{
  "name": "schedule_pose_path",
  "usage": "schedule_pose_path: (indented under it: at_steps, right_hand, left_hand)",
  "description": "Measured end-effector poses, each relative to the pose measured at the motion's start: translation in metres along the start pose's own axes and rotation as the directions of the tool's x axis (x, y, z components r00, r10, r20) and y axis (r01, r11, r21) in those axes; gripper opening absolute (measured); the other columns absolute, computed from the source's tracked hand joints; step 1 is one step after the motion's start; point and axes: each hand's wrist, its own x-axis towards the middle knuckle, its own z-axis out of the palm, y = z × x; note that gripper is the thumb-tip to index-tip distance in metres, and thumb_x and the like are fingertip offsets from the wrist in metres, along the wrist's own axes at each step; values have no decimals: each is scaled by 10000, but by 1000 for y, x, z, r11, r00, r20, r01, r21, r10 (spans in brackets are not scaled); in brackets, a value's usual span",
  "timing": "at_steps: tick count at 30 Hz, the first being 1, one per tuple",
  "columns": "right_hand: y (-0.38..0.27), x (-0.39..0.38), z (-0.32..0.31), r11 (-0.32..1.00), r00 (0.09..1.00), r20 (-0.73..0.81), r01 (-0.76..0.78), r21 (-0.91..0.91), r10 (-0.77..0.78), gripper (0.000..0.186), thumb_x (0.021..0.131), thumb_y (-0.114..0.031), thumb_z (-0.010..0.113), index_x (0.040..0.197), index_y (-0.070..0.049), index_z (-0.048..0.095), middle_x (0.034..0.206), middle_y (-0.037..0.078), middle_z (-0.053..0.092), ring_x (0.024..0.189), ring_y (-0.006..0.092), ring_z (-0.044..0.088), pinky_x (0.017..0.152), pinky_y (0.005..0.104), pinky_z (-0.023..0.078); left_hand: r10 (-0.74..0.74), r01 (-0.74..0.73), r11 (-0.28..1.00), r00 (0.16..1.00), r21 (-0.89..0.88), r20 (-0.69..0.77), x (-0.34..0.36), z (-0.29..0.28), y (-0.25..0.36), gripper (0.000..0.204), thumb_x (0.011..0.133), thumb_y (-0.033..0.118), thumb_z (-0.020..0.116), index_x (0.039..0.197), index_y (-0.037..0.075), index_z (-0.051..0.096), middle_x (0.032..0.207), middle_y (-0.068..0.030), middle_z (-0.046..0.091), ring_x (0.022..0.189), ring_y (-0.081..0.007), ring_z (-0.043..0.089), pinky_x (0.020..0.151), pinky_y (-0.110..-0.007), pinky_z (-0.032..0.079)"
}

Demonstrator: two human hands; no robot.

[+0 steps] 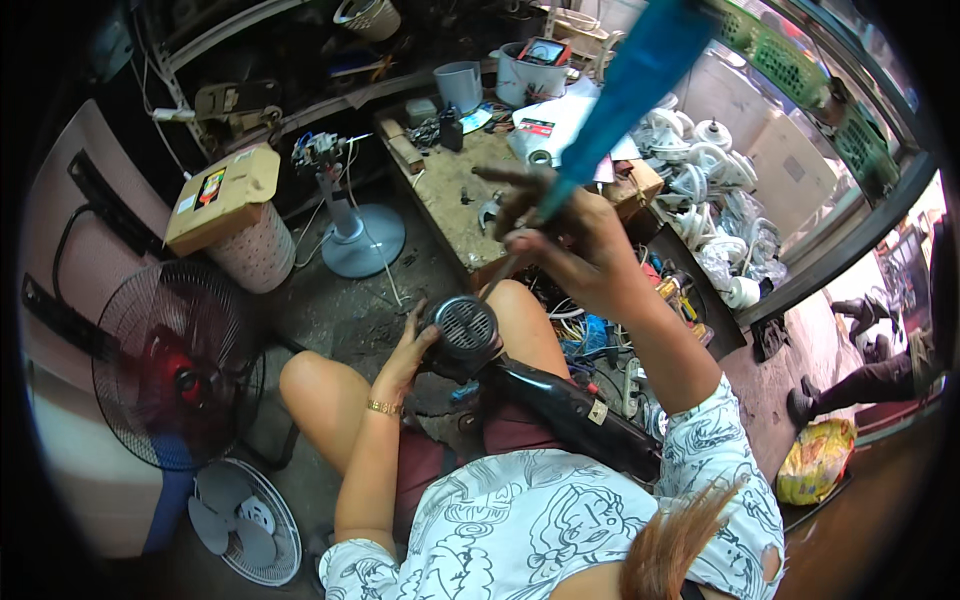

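Note:
Across my lap lies a black fan body, a long glossy column with a round motor housing at its upper end. The housing's vented, slotted cover faces up. My left hand, with a gold-coloured watch or bracelet at the wrist, grips the housing's left side. In my right hand is a screwdriver with a large teal handle, held raised and slanting. Its thin shaft runs down to the housing's right edge; I cannot tell whether the tip touches it. My right index finger sticks out to the left.
Ahead, a worn workbench carries small parts and a grey jug. Left stand a grey fan base, a cardboard box and a caged fan. White fan motors pile up at right; another person's leg shows far right.

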Motion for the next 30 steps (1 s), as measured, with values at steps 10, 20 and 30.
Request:
schedule_pose_path:
  at_steps: [10,20,30]
  right_hand:
    - [-20,50,33,890,947,-177,314,330,-269,693,1002,-348,530,1508,-114,118,1148,139,583,853,145,600,743,285,500]
    - [-85,94,-41,843,814,221,522,129,-538,618,840,43,685,1387,-72,421,1428,87,381,1328,231,414,1027,407,479]
    - [-152,119,-93,708,431,878,686,-168,-209,278,940,-154,624,1186,-40,567,1042,108,607,872,211,647,706,298,522]
  left_hand:
    - [-17,17,997,1000,-74,-5,2,-13,-18,912,861,490,677,1557,223,152,1508,-146,362,1375,-353,363,1020,-534,410]
    - [-55,48,997,990,-59,-132,-15,-30,-22,921,840,552,670,1556,243,179,1532,-185,322,1431,-358,246,1123,-537,201]
    - [5,-6,1000,992,-6,-126,-5,-32,-30,913,860,560,638,1549,175,178,1507,-116,371,1371,-301,378,1028,-485,417]
